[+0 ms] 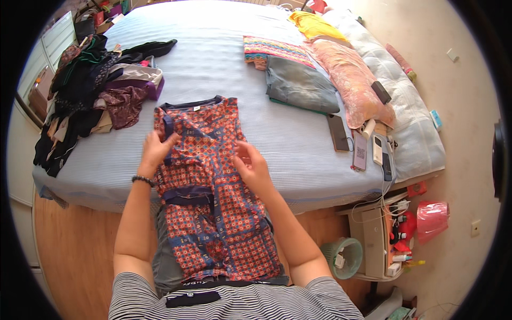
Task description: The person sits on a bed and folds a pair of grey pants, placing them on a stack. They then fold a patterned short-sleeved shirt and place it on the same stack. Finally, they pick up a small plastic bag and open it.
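A red and blue patterned sleeveless dress [226,186] with a dark neckline and a dark waistband lies partly on the bed. Its upper part is spread over the bed cover, and its lower part hangs over the edge toward my lap. My left hand [157,150] is at the dress's left edge below the armhole, thumb stretched inward over the cloth, fingers apart. At the right edge, my right hand [254,167] hovers over or touches the fabric with its fingers loosely bent and apart. A dark bead bracelet [143,181] circles my left wrist.
A heap of mixed clothes [80,101] lies at the left of the bed [213,48]. Folded grey-blue garments [301,85] and a striped knit piece [277,52] lie at the right, beside a pink pillow [344,74] and phones [338,133]. A green bin [346,269] stands on the floor.
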Demonstrator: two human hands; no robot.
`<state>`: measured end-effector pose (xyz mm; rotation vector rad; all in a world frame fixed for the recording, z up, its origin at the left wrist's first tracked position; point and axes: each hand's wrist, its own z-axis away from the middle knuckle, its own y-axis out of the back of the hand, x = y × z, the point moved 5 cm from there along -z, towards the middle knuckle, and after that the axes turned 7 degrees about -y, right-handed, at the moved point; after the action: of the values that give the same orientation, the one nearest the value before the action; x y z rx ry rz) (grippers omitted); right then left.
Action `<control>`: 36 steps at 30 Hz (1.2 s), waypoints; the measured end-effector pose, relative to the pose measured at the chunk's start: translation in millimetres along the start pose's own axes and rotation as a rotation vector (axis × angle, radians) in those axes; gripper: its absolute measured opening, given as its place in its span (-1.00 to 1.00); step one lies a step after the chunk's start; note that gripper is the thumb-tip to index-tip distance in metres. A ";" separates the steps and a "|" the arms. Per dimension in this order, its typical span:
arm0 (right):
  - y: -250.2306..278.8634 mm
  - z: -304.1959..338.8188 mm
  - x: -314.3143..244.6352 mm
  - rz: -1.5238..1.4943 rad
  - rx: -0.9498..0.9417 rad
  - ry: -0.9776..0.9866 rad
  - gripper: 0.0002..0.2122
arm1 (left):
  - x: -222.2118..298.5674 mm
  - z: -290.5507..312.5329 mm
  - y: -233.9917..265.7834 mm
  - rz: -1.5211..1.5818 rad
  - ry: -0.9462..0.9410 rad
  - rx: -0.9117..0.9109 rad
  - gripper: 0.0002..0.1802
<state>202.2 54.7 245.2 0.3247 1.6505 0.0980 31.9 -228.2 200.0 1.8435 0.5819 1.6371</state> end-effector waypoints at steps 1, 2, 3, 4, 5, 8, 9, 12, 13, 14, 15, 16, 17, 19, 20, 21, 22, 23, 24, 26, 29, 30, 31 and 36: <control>-4.1 -20.2 1.1 -0.121 -0.046 -0.062 -0.51 | 10.4 12.9 -6.4 -0.145 -0.141 0.141 -0.15; -11.6 -42.1 7.2 -0.241 -0.092 -0.120 -0.51 | 19.2 12.1 -12.1 -0.204 -0.146 0.163 -0.16; -21.5 -58.8 15.7 -0.364 -0.143 -0.182 -0.52 | 25.8 9.5 -20.1 -0.245 -0.173 0.188 -0.20; -25.0 -72.7 27.8 -0.387 -0.109 -0.261 -0.52 | 30.0 4.8 -28.3 -0.284 -0.203 0.212 -0.23; -28.5 -86.4 39.8 -0.409 -0.078 -0.336 -0.52 | 24.1 -6.1 -35.3 -0.151 -0.189 0.160 -0.28; -37.2 -101.2 51.1 -0.518 -0.104 -0.528 -0.50 | 47.1 7.5 -14.4 0.187 -0.214 0.210 -0.60; -35.3 -102.6 50.3 -0.578 -0.108 -0.560 -0.50 | 69.3 18.8 -2.8 0.220 -0.257 0.239 -0.68; -27.6 -105.0 55.2 -0.733 -0.232 -0.593 -0.39 | 163.0 60.9 5.0 -0.305 -0.809 0.430 -0.83; -20.7 -104.4 54.6 -0.809 -0.313 -0.571 -0.37 | 187.3 73.5 -2.4 -0.344 -0.910 0.241 -0.79; -19.7 -105.2 50.6 -0.883 -0.403 -0.547 -0.34 | 196.7 91.6 -17.3 -0.375 -1.064 0.145 -0.76; -12.0 -121.2 74.2 -1.062 -0.424 -0.535 -0.28 | 206.2 111.2 -37.7 -0.381 -1.240 0.032 -0.72; -11.1 -119.8 65.8 -0.959 -0.532 -0.515 -0.29 | 196.2 124.3 -48.6 -0.428 -1.152 -0.121 -0.64; -8.5 -121.8 59.4 -0.980 -0.463 -0.568 -0.37 | 183.1 134.2 -55.7 -0.453 -1.108 -0.156 -0.62; 0.3 -124.9 62.6 -0.850 -0.335 -0.600 -0.54 | 168.2 143.5 -55.2 -0.452 -1.045 -0.144 -0.58; 6.1 -130.0 64.0 -0.695 -0.285 -0.572 -0.63 | 162.4 146.2 -47.5 -0.429 -1.023 -0.085 -0.56; 12.8 -133.8 65.8 -0.538 -0.231 -0.542 -0.72 | 159.6 148.0 -40.0 -0.403 -1.003 -0.028 -0.53; 14.5 -137.7 67.9 -0.528 -0.202 -0.518 -0.78 | 153.8 146.2 -36.3 -0.303 -0.949 0.010 -0.57; 14.2 -142.5 71.5 -0.518 -0.173 -0.494 -0.83 | 141.2 145.6 -38.9 -0.274 -0.953 -0.009 -0.62; 14.1 -152.4 72.9 -0.504 -0.151 -0.463 -0.87 | 132.0 145.5 -40.2 -0.248 -0.957 -0.017 -0.66; 18.6 -172.7 76.9 -0.587 -0.125 -0.433 -0.80 | 134.1 151.4 -38.2 -0.221 -0.981 0.030 -0.71; 6.3 -176.9 64.9 -0.773 -0.050 -0.485 -0.76 | 132.5 152.5 -30.2 -0.251 -0.960 0.074 -0.73; 8.4 -178.7 70.6 -0.668 -0.039 -0.491 -0.76 | 133.7 151.8 -28.5 -0.266 -0.958 0.083 -0.73; 11.1 -180.8 77.5 -0.562 -0.026 -0.497 -0.75 | 129.8 151.5 -30.5 -0.214 -0.937 0.040 -0.75; 9.4 -175.0 58.3 -0.282 -0.005 -0.361 -0.66 | 118.6 156.0 -20.4 0.079 -0.743 -0.087 -0.79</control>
<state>26.9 101.7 210.8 0.0950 1.3216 -0.1605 204.3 -156.2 262.5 2.2266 0.1086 0.8812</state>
